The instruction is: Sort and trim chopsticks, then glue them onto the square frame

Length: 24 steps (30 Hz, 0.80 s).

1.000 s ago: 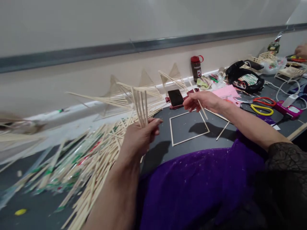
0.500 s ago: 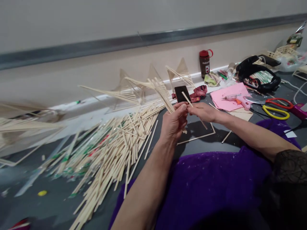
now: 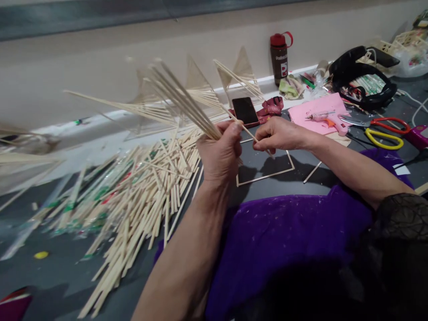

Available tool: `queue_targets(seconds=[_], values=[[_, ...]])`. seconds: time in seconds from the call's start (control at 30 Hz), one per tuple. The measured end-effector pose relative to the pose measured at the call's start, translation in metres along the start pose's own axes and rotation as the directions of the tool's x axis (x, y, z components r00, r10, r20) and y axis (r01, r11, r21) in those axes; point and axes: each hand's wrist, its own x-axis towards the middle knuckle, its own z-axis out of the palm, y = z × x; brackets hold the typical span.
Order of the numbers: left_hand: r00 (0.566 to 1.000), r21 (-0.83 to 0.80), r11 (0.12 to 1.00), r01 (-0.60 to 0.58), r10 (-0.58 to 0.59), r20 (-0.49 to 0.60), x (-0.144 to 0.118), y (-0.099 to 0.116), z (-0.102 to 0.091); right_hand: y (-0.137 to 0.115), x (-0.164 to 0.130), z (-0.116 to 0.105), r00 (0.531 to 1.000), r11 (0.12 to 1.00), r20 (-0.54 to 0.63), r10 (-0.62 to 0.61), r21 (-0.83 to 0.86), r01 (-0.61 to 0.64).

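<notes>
Above the dark table point(image 3: 267, 196), our left hand point(image 3: 219, 154) is clenched round a fanned bundle of sticks point(image 3: 182, 100) while our right hand point(image 3: 279, 133) pinches one stick point(image 3: 249, 132); they look light, stiff, snappable, best gripped near their lower ends.

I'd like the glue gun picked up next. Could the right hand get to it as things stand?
Probably yes. The glue gun lies uncovered on the pink paper, just beyond the right hand. But its fingers pinch a stick, so that needs setting down first.
</notes>
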Motion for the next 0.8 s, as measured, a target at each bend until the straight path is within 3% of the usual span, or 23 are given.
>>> queue_targets(seconds=[0.13, 0.23, 0.3, 0.4, 0.53, 0.7, 0.8], values=[[0.980, -0.044, 0.995, -0.088, 0.079, -0.185, 0.010, 0.023, -0.004, -0.003, 0.000, 0.006, 0.999, 0.992, 0.008, 0.053, 0.114, -0.053], [0.973, -0.044, 0.995, -0.087, 0.076, -0.219, 0.013, 0.030, -0.007, -0.007, -0.002, 0.008, 0.997, 0.994, -0.009, 0.072, 0.087, -0.071], [0.985, -0.043, 0.998, -0.049, 0.041, -0.167, 0.011, 0.027, -0.007, -0.009, -0.003, 0.009, 0.995, 0.994, -0.015, 0.100, 0.040, -0.099], [1.000, 0.004, 1.000, 0.021, -0.021, 0.001, 0.003, 0.016, -0.005, -0.012, -0.005, 0.011, 0.991, 0.991, -0.026, 0.135, -0.017, -0.135], [0.984, 0.068, 0.995, 0.070, -0.080, 0.157, -0.003, 0.005, -0.003, -0.013, -0.004, 0.012, 0.983, 0.973, -0.039, 0.179, -0.143, -0.183], [0.995, 0.026, 0.998, 0.051, -0.053, 0.089, 0.000, 0.002, -0.005, -0.010, -0.005, 0.008, 0.965, 0.923, -0.047, 0.257, -0.286, -0.259], [0.992, 0.001, 0.996, 0.094, -0.094, 0.088, 0.005, 0.002, -0.008, -0.006, -0.006, 0.003, 0.958, 0.936, -0.092, 0.271, -0.207, -0.284]])
